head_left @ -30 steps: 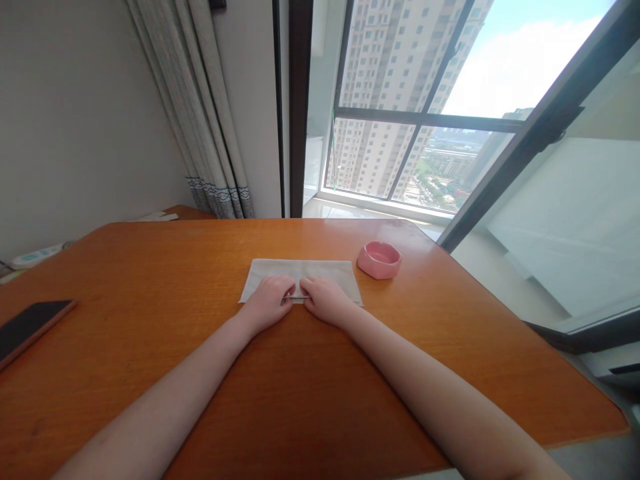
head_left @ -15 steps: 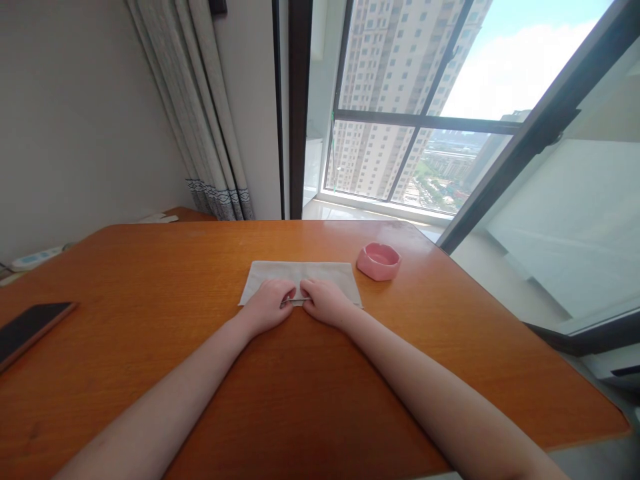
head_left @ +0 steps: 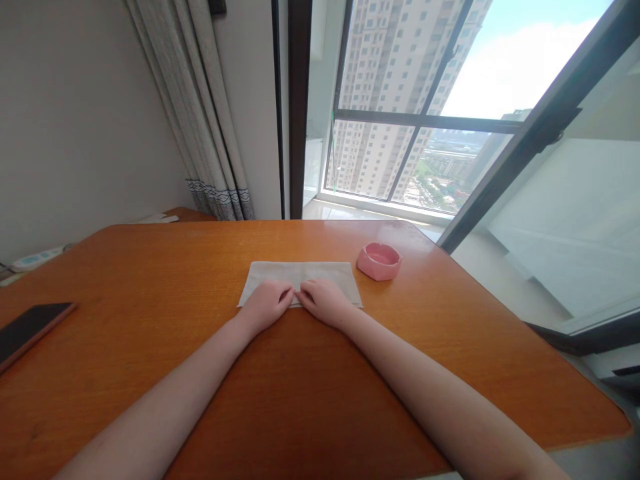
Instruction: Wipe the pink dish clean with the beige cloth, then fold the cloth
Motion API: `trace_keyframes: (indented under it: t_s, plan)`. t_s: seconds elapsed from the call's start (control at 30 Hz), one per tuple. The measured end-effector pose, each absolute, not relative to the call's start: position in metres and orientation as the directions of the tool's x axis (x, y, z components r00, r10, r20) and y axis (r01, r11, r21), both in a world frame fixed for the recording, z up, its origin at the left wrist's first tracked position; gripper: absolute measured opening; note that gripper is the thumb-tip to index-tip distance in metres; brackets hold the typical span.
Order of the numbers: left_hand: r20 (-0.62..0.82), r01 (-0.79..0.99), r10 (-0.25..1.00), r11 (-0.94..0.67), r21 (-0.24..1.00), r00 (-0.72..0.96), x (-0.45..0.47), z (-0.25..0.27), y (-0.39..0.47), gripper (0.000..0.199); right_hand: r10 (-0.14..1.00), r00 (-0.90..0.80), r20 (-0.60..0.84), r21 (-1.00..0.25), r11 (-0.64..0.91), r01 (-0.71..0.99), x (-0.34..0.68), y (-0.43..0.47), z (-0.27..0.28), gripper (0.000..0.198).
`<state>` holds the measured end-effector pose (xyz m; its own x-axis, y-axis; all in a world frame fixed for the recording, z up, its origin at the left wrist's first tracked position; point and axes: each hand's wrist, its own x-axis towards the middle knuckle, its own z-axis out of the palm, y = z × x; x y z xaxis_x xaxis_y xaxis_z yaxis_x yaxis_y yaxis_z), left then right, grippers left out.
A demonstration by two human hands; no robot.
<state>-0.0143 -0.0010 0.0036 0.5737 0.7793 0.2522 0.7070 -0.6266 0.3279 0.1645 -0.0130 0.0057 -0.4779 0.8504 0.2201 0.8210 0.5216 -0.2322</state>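
A light grey folded cloth (head_left: 280,270) lies flat on the wooden table, its long side facing me. At the middle of its near edge, my left hand (head_left: 270,300) is closed, with fingers curled down and thumb against them. My right hand (head_left: 324,300) mirrors it from the other side, also closed, its fingertips almost meeting those of the left. Both hands appear to pinch the cloth's near edge, though the exact grip is hidden under the fingers. Beyond the right hand stands a pink ashtray-like dish (head_left: 379,262) with angular sides, apart from the cloth.
On the brown table (head_left: 300,413), a dark phone (head_left: 30,327) lies at the left edge. A white power strip (head_left: 37,259) sits at the far left. Behind are a grey curtain (head_left: 200,120) and a dark-framed glass door (head_left: 299,107), with a window beyond.
The fingertips have come closer together. The strip of raised cloth edge that showed between the hands is now lower and mostly covered. The dish and phone have stayed put.
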Motion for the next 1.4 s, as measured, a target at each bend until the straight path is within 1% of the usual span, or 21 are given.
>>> trace_keyframes:
  t_s: [0.13, 0.23, 0.53, 0.6, 0.67, 0.73, 0.8, 0.87, 0.97, 1.07, 1.17, 1.3, 1.4]
  plan:
    - [0.243, 0.719, 0.798, -0.603, 0.345, 0.552, -0.014, 0.003, -0.002, 0.033, 0.855, -0.423, 0.299, -0.251, 0.498, 0.83, 0.164, -0.011, 0.002, 0.02]
    - [0.245, 0.717, 0.798, -0.603, 0.35, 0.551, -0.014, 0.003, -0.002, 0.032, 0.855, -0.41, 0.318, -0.276, 0.498, 0.822, 0.165, -0.01, -0.002, 0.014]
    - [0.249, 0.707, 0.782, -0.623, 0.336, 0.571, -0.013, 0.002, -0.002, 0.028, 0.861, -0.403, 0.311, -0.272, 0.487, 0.83, 0.165, -0.011, -0.005, 0.016]
    - [0.296, 0.704, 0.778, -0.628, 0.33, 0.555, -0.013, -0.001, 0.0, 0.024, 0.861, -0.411, 0.298, -0.268, 0.489, 0.83, 0.164, -0.011, -0.005, 0.017]
    - [0.338, 0.721, 0.785, -0.614, 0.321, 0.519, -0.013, -0.006, 0.002, 0.029, 0.866, -0.408, 0.289, -0.268, 0.482, 0.834, 0.163, -0.011, -0.007, 0.021]
    - [0.335, 0.755, 0.812, -0.575, 0.315, 0.479, -0.014, -0.009, 0.004, 0.038, 0.876, -0.393, 0.277, -0.262, 0.463, 0.847, 0.162, -0.011, -0.011, 0.03]
    - [0.317, 0.789, 0.84, -0.531, 0.308, 0.441, -0.015, -0.01, 0.004, 0.041, 0.891, -0.382, 0.247, -0.25, 0.439, 0.863, 0.162, -0.012, -0.013, 0.04]
    - [0.313, 0.812, 0.855, -0.501, 0.299, 0.413, -0.015, -0.009, 0.004, 0.042, 0.899, -0.384, 0.21, -0.23, 0.427, 0.874, 0.162, -0.013, -0.012, 0.045]
    - [0.319, 0.83, 0.866, -0.476, 0.289, 0.386, -0.015, -0.007, 0.003, 0.044, 0.883, -0.424, 0.202, -0.188, 0.46, 0.868, 0.162, -0.018, -0.003, 0.039]
    - [0.311, 0.845, 0.873, -0.46, 0.273, 0.375, -0.015, -0.008, 0.004, 0.045, 0.841, -0.491, 0.228, -0.141, 0.527, 0.838, 0.161, -0.022, 0.006, 0.027]
    - [0.281, 0.857, 0.883, -0.448, 0.256, 0.377, -0.015, -0.01, 0.005, 0.046, 0.81, -0.523, 0.264, -0.123, 0.566, 0.815, 0.159, -0.024, 0.009, 0.022]
    - [0.261, 0.862, 0.885, -0.446, 0.241, 0.385, -0.015, -0.012, 0.005, 0.048, 0.806, -0.524, 0.275, -0.182, 0.579, 0.795, 0.159, -0.021, 0.006, 0.017]
    - [0.227, 0.868, 0.891, -0.442, 0.225, 0.394, -0.016, -0.013, 0.005, 0.05, 0.813, -0.513, 0.276, -0.224, 0.574, 0.788, 0.159, -0.021, 0.004, 0.018]
